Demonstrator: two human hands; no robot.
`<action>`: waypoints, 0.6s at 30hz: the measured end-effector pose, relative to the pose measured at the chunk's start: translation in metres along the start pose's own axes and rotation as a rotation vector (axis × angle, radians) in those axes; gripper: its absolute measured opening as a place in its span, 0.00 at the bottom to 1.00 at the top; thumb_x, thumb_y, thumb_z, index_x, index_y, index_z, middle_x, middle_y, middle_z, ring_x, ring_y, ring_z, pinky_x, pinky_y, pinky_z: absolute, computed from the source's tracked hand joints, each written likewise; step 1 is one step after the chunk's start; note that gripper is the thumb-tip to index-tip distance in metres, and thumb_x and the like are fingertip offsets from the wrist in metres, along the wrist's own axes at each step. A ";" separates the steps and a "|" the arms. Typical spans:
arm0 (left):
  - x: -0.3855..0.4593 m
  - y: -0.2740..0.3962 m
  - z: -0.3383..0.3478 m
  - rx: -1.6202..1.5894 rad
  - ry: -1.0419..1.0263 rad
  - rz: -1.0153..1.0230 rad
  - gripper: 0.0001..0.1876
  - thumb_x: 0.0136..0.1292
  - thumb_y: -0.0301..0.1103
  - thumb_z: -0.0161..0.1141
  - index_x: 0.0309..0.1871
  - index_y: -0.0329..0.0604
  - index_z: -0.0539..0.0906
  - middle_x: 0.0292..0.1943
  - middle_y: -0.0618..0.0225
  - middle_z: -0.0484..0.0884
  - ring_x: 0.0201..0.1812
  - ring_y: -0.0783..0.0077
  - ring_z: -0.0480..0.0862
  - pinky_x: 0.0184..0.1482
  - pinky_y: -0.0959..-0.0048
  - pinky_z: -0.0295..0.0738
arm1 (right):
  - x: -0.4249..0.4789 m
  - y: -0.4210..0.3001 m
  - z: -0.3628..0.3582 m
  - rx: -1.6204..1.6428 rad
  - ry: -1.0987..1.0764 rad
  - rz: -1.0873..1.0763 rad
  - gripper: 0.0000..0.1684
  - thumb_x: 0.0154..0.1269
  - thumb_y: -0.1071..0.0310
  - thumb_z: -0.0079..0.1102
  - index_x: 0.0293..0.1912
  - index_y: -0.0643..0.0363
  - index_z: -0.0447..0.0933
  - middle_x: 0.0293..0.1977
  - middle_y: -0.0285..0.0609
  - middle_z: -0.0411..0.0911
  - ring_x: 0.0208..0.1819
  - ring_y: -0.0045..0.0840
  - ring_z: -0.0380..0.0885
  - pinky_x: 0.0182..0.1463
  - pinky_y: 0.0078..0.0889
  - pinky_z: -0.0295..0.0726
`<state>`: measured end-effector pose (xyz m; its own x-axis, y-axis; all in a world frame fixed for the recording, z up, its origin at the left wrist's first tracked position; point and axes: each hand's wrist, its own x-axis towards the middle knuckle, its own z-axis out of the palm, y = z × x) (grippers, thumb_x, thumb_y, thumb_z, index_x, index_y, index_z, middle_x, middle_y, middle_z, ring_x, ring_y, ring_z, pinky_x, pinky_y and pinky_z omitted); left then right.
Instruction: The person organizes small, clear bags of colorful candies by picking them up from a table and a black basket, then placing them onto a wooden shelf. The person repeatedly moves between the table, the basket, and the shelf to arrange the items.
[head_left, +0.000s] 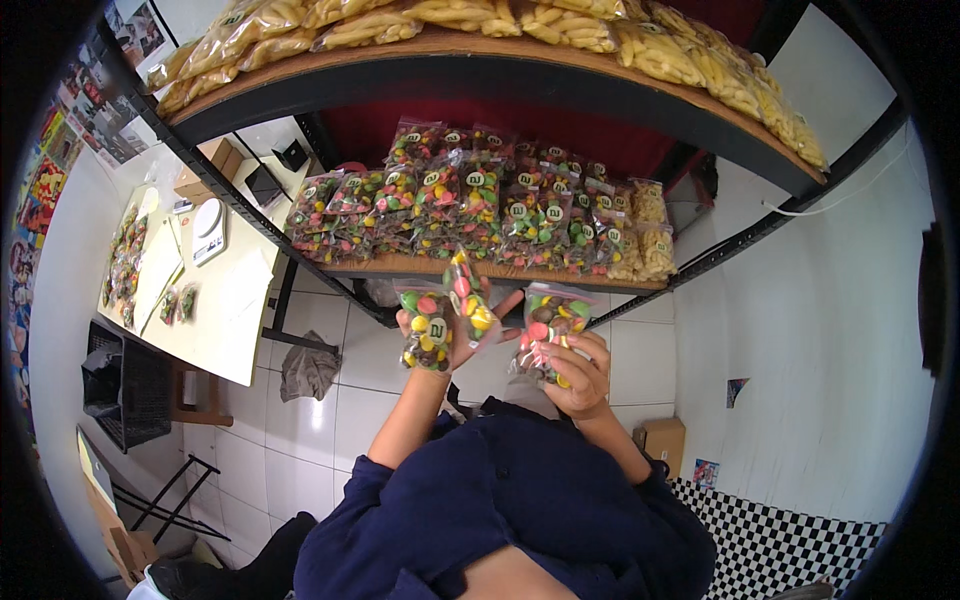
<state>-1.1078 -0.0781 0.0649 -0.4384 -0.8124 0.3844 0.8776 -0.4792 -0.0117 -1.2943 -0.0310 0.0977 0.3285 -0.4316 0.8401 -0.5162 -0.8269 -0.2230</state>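
Observation:
My left hand (462, 357) holds two clear zip bags of multicoloured candy in front of the shelf. One left-hand bag (426, 337) faces up and bears a round label. The other bag (472, 300) leans at a tilt over the palm, and some of my left fingers spread out past it to the right. In my right hand (583, 375) is a third candy bag (544, 315), gripped near its lower part, with red, green, yellow and brown pieces inside. Just beyond my hands, many similar bags (439, 195) stand stacked on the lower wooden shelf (420, 268).
Bags of pale yellow snacks (360, 30) fill the upper shelf (480, 49). Smaller snack bags (651, 247) stand at the lower shelf's right end. At left, a table (225, 330) carries a white kitchen scale (209, 229) and candy bags (126, 255). A black crate (135, 382) sits below.

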 end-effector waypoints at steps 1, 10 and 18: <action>0.003 -0.001 -0.005 0.046 0.038 0.029 0.46 0.31 0.54 0.65 0.59 0.50 0.63 0.56 0.64 0.64 0.62 0.57 0.58 0.60 0.50 0.55 | -0.002 0.006 0.003 0.033 0.019 0.001 0.28 0.35 0.79 0.60 0.42 0.57 0.67 0.40 0.38 0.76 0.46 0.33 0.68 0.46 0.41 0.71; 0.032 -0.024 -0.028 0.141 0.065 0.171 0.43 0.30 0.50 0.60 0.58 0.47 0.64 0.53 0.62 0.68 0.62 0.57 0.59 0.60 0.50 0.54 | -0.016 0.060 0.011 0.003 -0.005 0.237 0.38 0.38 0.78 0.62 0.52 0.61 0.58 0.41 0.50 0.72 0.43 0.39 0.74 0.47 0.38 0.73; 0.051 -0.052 -0.050 0.240 0.127 0.184 0.45 0.30 0.51 0.59 0.60 0.51 0.62 0.56 0.66 0.66 0.65 0.53 0.52 0.60 0.40 0.45 | -0.036 0.136 0.013 0.332 0.132 0.830 0.48 0.41 0.74 0.66 0.60 0.64 0.50 0.40 0.45 0.68 0.37 0.24 0.71 0.38 0.22 0.71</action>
<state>-1.1855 -0.1117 0.0388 -0.2753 -0.9203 0.2780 0.9585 -0.2404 0.1533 -1.3662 -0.1326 0.0306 -0.1521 -0.9078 0.3909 -0.2850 -0.3384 -0.8968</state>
